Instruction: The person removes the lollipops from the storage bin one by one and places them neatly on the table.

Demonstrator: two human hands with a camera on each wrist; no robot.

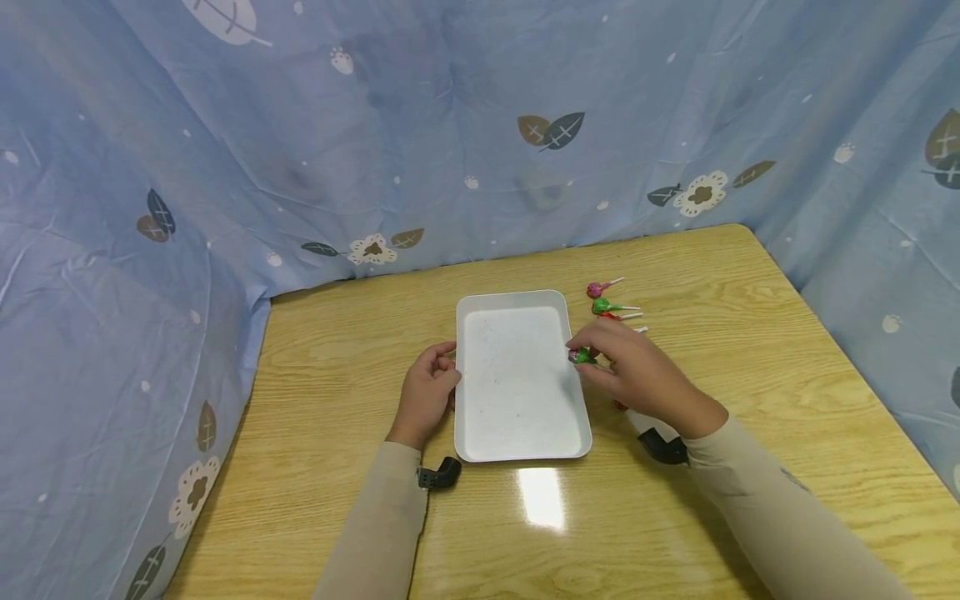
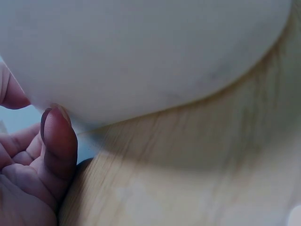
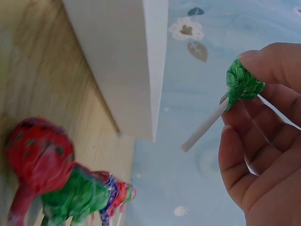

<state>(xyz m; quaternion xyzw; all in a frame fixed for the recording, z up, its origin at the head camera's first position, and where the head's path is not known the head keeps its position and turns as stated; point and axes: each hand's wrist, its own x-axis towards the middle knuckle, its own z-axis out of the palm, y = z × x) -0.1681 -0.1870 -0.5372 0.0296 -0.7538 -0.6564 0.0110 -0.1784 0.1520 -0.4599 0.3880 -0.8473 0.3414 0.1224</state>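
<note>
My right hand (image 1: 648, 375) pinches a green-wrapped lollipop (image 1: 580, 356) by its candy head, just over the right rim of a white rectangular tray (image 1: 517, 375). In the right wrist view the white stick of this lollipop (image 3: 242, 84) points down and left, free of the fingers. My left hand (image 1: 425, 396) rests against the tray's left side, with thumb and index finger touching its outer wall. From the left wrist, the thumb (image 2: 59, 136) shows right at the tray's edge. Nothing lies inside the tray.
Right of the tray, several lollipops lie in a column: a pink one (image 1: 597, 289), a green one (image 1: 602, 306), a red one (image 1: 609, 316), and others partly hidden by my right hand. A blue patterned curtain (image 1: 450, 142) surrounds the wooden table (image 1: 345, 358) at the back and sides.
</note>
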